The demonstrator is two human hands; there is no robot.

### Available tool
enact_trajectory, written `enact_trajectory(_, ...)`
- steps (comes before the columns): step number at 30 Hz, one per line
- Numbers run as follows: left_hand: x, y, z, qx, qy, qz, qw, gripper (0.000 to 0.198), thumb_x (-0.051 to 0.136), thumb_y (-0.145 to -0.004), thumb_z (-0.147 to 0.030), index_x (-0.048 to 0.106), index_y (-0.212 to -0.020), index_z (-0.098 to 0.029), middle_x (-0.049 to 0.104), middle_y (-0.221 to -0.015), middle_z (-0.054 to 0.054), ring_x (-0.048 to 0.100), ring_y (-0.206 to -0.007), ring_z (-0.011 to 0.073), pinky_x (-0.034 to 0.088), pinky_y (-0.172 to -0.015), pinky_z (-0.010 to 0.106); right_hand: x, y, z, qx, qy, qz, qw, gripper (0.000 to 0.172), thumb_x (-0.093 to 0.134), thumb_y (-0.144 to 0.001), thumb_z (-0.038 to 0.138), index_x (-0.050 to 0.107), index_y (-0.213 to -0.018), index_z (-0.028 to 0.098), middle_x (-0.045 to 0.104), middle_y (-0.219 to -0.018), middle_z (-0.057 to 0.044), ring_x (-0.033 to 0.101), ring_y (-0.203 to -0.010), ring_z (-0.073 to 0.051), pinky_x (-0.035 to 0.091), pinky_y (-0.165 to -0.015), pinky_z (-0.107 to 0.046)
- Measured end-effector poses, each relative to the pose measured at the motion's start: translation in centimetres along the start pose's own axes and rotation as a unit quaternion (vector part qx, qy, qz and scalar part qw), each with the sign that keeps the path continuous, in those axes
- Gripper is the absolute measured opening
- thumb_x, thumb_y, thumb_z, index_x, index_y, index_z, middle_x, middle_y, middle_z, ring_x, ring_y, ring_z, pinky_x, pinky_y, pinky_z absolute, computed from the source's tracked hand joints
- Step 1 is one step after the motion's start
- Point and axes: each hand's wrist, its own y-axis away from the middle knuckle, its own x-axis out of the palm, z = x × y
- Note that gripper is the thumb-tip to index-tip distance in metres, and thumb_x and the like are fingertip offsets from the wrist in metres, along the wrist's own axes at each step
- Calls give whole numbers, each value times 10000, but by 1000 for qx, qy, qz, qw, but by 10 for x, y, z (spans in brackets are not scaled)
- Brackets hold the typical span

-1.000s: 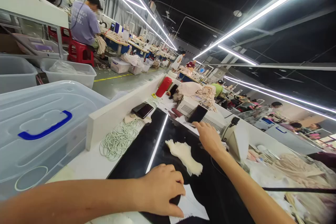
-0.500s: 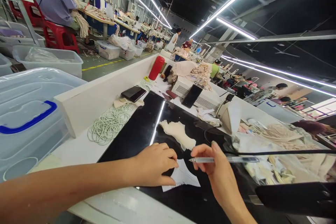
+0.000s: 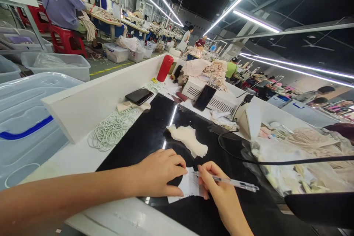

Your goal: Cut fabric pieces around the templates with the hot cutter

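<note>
Between my two hands a small white sheet of paper (image 3: 190, 184) lies on the glossy black panel of the worktable (image 3: 132, 147). My left hand (image 3: 163, 173) rests at the paper's left side, palm down, with thumb and fingers apart and nothing held. In my right hand (image 3: 217, 188) is a clear pen (image 3: 235, 183), gripped between thumb and fingers, its tip over the upper part of the paper. Some fingers of that hand touch the paper's right side. Just beyond both hands lies a cream piece of fabric (image 3: 188, 138).
Pale green elastic loops (image 3: 113, 127) are heaped at left, below a dark phone (image 3: 139, 96). A red bottle (image 3: 165, 68) stands at the back by a white box (image 3: 218, 101). Bagged fabric (image 3: 293, 162) and a black cable (image 3: 290, 161) lie right. People sit at sewing machines beyond.
My right hand has moved down and left, bringing the pen's tip onto or just above the paper. My left hand has stayed at the paper's left side. The view has shifted slightly.
</note>
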Motion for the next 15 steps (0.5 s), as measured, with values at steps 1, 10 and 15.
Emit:
enact_trajectory(1, 0, 0, 0, -1, 0, 2, 1000, 439, 801, -834, -446, 679, -1201, -239, 656, -1279, 21, 581, -1146, 238, 448, -950, 352, 1, 0, -1, -2, 4, -3, 1000, 480, 707, -809, 635, 535, -654, 215, 517, -551, 54, 456, -406, -103, 356, -434, -227)
enact_trajectory(10, -1, 0, -2, -7, 1, 7, 1000, 445, 794, -840, -442, 668, -1212, -232, 650, -1295, 16, 573, -1170, 241, 443, -974, 360, 9, 3, -1, -12, 44, -28, 999, 459, 675, -828, 632, 559, -670, 217, 566, -573, 40, 411, -373, -82, 316, -384, -209)
enact_trajectory(15, -1, 0, -2, -15, 7, 12, 1000, 457, 800, -833, -447, 666, -1218, -241, 645, -1305, 20, 567, -1185, 248, 433, -996, 369, 10, 4, 0, -23, 56, -32, 998, 438, 661, -846, 595, 558, -654, 216, 550, -566, 37, 386, -398, -82, 299, -392, -206)
